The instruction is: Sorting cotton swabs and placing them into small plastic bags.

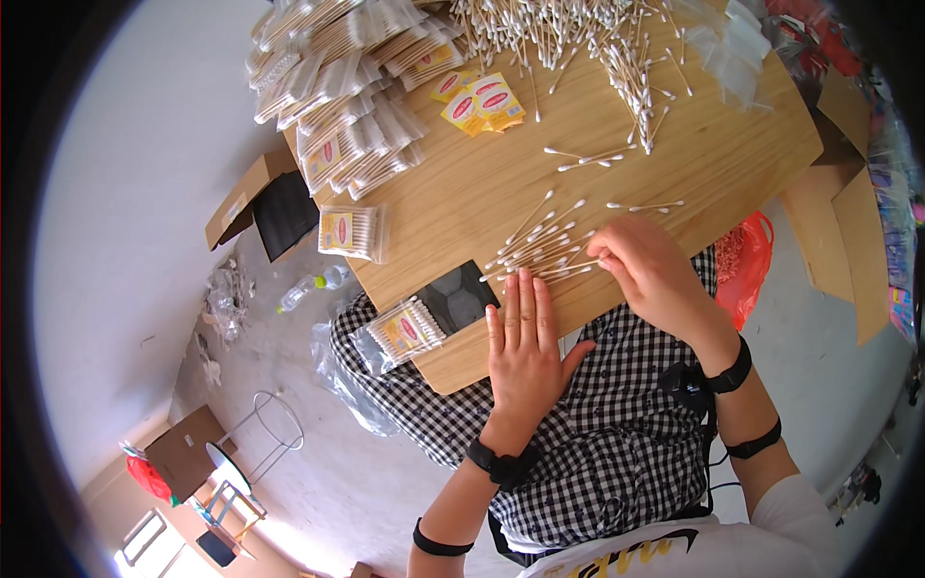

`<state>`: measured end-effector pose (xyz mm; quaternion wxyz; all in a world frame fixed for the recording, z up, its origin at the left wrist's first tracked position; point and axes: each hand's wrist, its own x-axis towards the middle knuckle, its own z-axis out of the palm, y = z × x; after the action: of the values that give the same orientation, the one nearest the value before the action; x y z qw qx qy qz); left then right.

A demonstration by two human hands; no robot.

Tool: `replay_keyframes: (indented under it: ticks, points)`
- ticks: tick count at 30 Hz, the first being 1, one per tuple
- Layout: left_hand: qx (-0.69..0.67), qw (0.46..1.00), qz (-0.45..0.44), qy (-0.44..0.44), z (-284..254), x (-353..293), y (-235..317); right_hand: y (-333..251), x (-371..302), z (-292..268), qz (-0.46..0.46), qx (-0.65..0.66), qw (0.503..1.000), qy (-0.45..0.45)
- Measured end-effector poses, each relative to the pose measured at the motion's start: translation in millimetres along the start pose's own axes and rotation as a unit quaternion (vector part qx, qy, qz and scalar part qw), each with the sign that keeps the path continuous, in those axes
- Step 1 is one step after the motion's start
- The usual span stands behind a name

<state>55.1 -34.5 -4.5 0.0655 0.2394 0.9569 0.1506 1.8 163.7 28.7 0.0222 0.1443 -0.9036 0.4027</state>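
Note:
A loose bunch of wooden-stemmed cotton swabs (544,241) lies near the front edge of the wooden table. My left hand (525,342) rests with its fingers stretched out, the fingertips at the near side of that bunch. From the right, my right hand (646,270) reaches to the bunch's other end, its thumb and fingers closed round a swab tip. To the left of my left hand, a clear bag of swabs with a yellow card (405,329) lies partly over a black tray (461,297) at the table edge. Another packed bag (353,233) lies farther back.
Many filled swab bags (337,96) are heaped at the far left, beside loose yellow cards (487,101). A large pile of swabs (559,24) spreads across the far side, with clear empty bags (732,53) to its right. Cardboard boxes (819,222) flank the table.

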Motion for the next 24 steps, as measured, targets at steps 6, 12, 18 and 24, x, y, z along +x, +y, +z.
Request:
replay_keyframes:
  ticks: [6,12,18,24]
  points:
    - [-0.074,0.994,-0.006,0.078,-5.0,2.9,-8.9,17.4,-54.4,-76.9,0.204,-0.034,0.973,0.107]
    - [-0.03,0.999,0.007,0.033,-0.2,11.1,-8.3,36.4,-85.9,-116.8,0.174,-0.291,0.923,0.18]
    - [0.003,1.0,0.017,-0.007,2.6,5.7,-4.4,3.7,-8.9,-10.0,-0.011,-0.121,0.991,0.062]
    - [0.028,0.999,0.029,-0.012,1.6,7.4,-2.4,10.0,5.0,-2.3,-0.028,-0.145,0.989,-0.009]
